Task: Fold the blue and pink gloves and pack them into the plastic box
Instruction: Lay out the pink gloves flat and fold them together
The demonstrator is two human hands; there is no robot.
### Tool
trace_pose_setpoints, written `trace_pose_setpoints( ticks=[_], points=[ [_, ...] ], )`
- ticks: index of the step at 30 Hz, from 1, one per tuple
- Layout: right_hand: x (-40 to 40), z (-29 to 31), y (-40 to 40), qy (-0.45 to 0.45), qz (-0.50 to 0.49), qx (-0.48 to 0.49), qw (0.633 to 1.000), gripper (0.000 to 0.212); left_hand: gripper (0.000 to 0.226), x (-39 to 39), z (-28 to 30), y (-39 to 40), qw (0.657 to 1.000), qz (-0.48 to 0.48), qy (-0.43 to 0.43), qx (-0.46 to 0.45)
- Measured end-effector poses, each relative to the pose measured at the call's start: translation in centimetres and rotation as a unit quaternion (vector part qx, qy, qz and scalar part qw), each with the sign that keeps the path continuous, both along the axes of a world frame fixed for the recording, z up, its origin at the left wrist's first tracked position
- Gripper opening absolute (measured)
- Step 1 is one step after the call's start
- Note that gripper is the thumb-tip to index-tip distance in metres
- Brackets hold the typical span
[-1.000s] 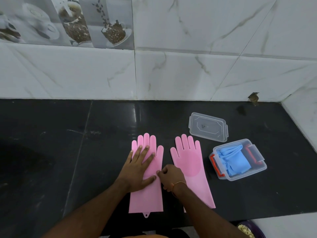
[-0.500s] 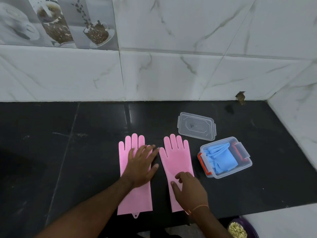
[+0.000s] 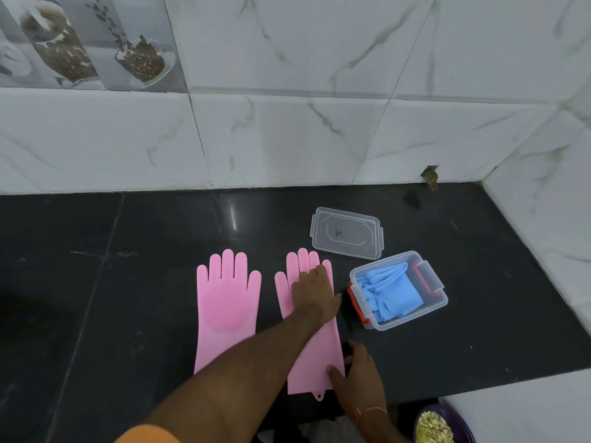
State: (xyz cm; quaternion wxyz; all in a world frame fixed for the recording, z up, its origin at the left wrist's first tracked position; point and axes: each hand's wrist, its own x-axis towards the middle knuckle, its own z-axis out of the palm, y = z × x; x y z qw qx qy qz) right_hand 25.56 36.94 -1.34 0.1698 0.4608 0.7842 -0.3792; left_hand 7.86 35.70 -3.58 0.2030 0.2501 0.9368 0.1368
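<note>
Two pink gloves lie flat, palm up, on the black counter. The left pink glove is untouched. My left hand reaches across and presses flat on the palm and fingers of the right pink glove. My right hand is at that glove's cuff, its thumb on top and its fingers curled at the right edge. The clear plastic box with orange latches stands open to the right, with the folded blue gloves inside.
The box's clear lid lies behind the box. A purple bowl of yellowish bits sits at the bottom right on a white surface. Marble-tiled walls close the counter at the back and right.
My left hand left the left pink glove and crossed onto the right one. My right hand slid from that glove's palm down to the right edge of the cuff.
</note>
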Motion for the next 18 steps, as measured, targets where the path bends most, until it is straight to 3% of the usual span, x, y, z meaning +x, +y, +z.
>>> trace_pose_setpoints(
  ticks=[3, 7, 14, 18],
  points=[
    [0.1, -1.4, -0.2, 0.029, -0.032, -0.052, 0.998, 0.049, 0.061, -0.3, 0.2, 0.2, 0.999, 0.030, -0.025, 0.015],
    [0.2, -2.1, -1.3, 0.096, -0.044, -0.093, 0.990, 0.018, 0.049, -1.4, 1.2, -1.8, 0.988, 0.068, -0.071, 0.123],
    [-2.4, 0.0, -5.5, 0.177, 0.048, -0.097, 0.978, 0.023, 0.035, -5.4, 2.7, -8.8, 0.979, 0.085, -0.060, 0.176],
    [-4.3, 0.8, -8.6, 0.206, 0.138, -0.078, 0.966, 0.022, 0.031, -8.0, 3.5, -14.8, 0.978, 0.111, -0.006, 0.179]
  ],
)
